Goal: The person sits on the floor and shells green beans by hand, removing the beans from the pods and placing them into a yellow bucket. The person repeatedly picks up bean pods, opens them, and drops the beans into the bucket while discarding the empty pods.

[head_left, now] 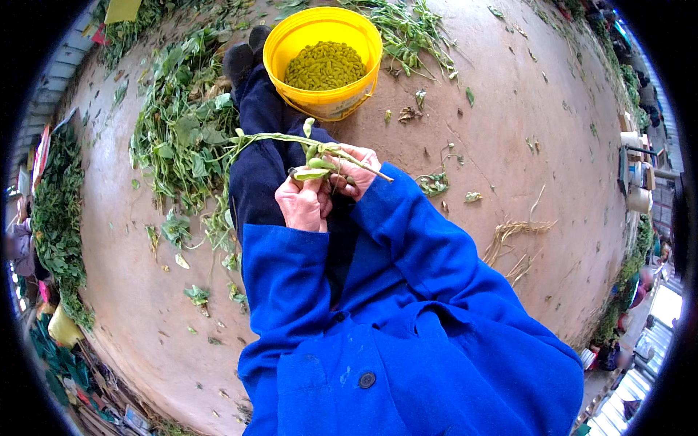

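Observation:
Above my lap I hold a green soybean stalk [272, 136] with plump pods on it. My right hand [357, 166] grips the stalk near its cut end, which sticks out over the blue sleeve. My left hand [302, 204] pinches a green pod [312, 174] close to the stem; whether this pod is still attached cannot be made out. The fingertips of both hands nearly meet and partly hide each other. Beyond them, beside my lower legs, stands a yellow plastic bucket [327, 98] with a heap of picked green pods [325, 66] inside.
A pile of leafy bean plants [185, 125] lies left of my legs. More cut stalks [406, 32] rest right of the bucket. Dry straw [512, 234] and loose leaves [434, 184] litter the concrete floor [545, 141]. People and greenery line both far sides.

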`<action>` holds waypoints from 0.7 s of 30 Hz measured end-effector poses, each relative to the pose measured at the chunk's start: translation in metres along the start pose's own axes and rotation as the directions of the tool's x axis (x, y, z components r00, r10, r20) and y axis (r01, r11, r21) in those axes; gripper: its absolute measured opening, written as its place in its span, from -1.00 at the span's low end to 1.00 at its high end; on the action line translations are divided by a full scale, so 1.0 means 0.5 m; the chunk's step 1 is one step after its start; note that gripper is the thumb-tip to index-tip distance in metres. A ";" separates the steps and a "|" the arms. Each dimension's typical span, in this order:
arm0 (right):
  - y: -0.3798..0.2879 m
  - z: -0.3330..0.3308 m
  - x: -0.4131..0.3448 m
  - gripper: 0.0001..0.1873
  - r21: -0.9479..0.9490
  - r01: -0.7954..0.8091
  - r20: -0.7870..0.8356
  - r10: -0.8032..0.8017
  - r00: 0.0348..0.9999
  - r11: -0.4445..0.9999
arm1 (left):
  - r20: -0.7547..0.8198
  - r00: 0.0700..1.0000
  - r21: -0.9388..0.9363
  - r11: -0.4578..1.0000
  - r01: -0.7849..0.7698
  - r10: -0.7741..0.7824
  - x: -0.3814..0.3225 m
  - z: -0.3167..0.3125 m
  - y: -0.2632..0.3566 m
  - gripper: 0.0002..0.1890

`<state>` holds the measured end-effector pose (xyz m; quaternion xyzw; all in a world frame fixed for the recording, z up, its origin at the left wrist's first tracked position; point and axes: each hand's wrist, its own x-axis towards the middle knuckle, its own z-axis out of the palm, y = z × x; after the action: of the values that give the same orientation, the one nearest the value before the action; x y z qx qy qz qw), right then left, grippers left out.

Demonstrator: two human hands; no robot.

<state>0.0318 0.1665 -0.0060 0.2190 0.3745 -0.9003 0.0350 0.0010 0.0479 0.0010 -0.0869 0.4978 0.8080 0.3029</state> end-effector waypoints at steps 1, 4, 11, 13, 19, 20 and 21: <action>-0.001 0.008 -0.003 -0.82 -0.026 0.025 -0.014 -0.025 1.000 0.999 | 0.008 1.000 -0.046 0.999 -0.001 0.001 0.004 -0.004 -0.002 -0.93; -0.008 0.027 -0.013 -0.84 -0.099 0.070 -0.024 -0.073 0.997 0.993 | -0.002 1.000 -0.013 1.000 -0.020 0.020 -0.001 0.002 0.000 -0.92; -0.002 0.038 -0.006 -0.80 0.075 0.042 -0.221 -0.025 0.975 0.996 | 0.064 0.900 0.639 0.675 -0.369 0.432 0.017 -0.013 0.012 -0.88; -0.001 0.009 -0.004 -0.80 -0.046 0.055 -0.068 -0.058 0.996 0.997 | 0.100 0.902 0.609 0.691 -0.390 0.421 0.028 -0.005 0.007 -0.87; -0.004 -0.010 0.001 -0.82 -0.032 0.039 0.039 -0.038 0.998 0.999 | 0.199 0.933 0.498 0.790 -0.359 0.298 0.053 -0.004 0.004 -0.84; -0.004 -0.011 0.001 -0.82 -0.047 0.041 0.043 -0.039 0.998 0.998 | 0.210 0.939 0.506 0.792 -0.341 0.271 0.055 -0.002 0.012 -0.85; -0.007 -0.010 -0.003 -0.81 -0.061 0.043 0.046 -0.040 0.998 0.997 | 0.220 0.945 0.515 0.793 -0.324 0.243 0.057 -0.003 0.016 -0.86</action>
<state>0.0342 0.1722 -0.0064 0.1895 0.4060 -0.8934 0.0313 -0.0265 0.0555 -0.0062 0.1366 0.6910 0.6732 0.2250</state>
